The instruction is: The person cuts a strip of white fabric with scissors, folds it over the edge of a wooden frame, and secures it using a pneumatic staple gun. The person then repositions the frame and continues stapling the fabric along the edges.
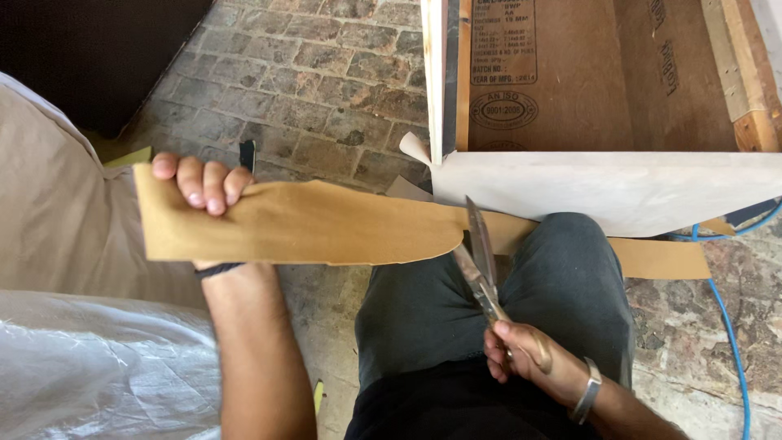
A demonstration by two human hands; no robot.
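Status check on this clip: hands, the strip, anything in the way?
Left hand grips tan paper strip. Right hand holds metal scissors, blades at the strip. Pale wooden cabinet close behind.

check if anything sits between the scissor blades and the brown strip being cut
Nothing visible does: the metal scissors in the right hand already meet the long brown sheet strip, which the left hand holds taut.

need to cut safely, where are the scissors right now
In the head view, the scissors are right of centre, held in the right hand, blades at the brown sheet's edge.
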